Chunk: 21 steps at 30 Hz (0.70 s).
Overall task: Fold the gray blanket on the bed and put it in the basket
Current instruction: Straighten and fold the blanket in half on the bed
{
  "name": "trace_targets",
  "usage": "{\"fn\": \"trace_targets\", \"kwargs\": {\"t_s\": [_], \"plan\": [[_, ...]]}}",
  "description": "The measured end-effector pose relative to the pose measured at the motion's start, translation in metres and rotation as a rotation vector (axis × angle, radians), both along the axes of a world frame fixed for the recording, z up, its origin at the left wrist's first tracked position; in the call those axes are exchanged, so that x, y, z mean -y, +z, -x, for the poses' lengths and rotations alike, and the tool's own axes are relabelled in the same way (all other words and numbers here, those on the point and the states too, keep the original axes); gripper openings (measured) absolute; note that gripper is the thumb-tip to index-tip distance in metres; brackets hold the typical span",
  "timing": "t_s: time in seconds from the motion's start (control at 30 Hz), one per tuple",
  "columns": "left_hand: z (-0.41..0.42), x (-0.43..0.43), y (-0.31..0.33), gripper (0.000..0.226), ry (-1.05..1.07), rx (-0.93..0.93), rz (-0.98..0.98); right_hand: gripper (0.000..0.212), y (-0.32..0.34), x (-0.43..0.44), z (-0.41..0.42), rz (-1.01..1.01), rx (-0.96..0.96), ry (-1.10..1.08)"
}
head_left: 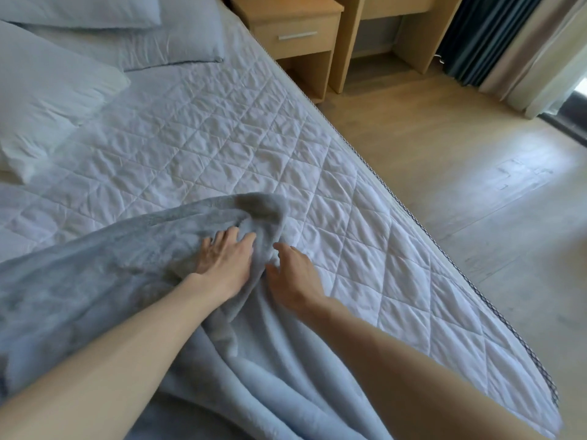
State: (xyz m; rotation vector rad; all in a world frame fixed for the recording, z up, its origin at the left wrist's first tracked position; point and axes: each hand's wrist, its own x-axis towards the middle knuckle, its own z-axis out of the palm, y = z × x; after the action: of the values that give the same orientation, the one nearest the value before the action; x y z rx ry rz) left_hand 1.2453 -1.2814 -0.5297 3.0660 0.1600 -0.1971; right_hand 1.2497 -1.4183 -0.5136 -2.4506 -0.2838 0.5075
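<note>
The gray blanket [104, 281] lies rumpled across the near part of the bed [197, 141], its far corner bunched up. My left hand [224, 260] rests flat on that bunched corner with fingers spread. My right hand [293, 276] hovers just to the right at the blanket's edge, fingers apart and curled a little, its tips touching the fabric. Neither hand visibly grips the cloth. No basket is in view.
White pillows [47, 90] lie at the head of the bed, top left. A wooden nightstand [295, 33] and a desk frame [394, 33] stand beyond the bed's right edge. Wood floor [476, 192] spreads to the right, with curtains [508, 39] at the top right.
</note>
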Motion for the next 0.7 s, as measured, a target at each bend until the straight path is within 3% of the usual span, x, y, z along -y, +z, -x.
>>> {"fn": "trace_targets", "kwargs": {"t_s": [0.2,0.33,0.5,0.7], "plan": [[-0.037,-0.032,-0.01,0.062,0.022,-0.059,-0.014,0.026,-0.012,-0.026,-0.055,-0.048,-0.064,-0.212],[-0.056,-0.053,-0.019,0.054,0.068,-0.061,-0.017,0.026,-0.019,-0.041,-0.082,-0.095,-0.085,-0.283],[-0.071,-0.069,-0.028,0.047,0.096,-0.062,0.002,0.047,-0.02,-0.057,-0.11,-0.252,-0.086,-0.365],[-0.096,-0.091,-0.034,0.045,0.15,-0.104,-0.02,0.041,-0.02,-0.081,-0.169,-0.286,0.0,-0.366]]}}
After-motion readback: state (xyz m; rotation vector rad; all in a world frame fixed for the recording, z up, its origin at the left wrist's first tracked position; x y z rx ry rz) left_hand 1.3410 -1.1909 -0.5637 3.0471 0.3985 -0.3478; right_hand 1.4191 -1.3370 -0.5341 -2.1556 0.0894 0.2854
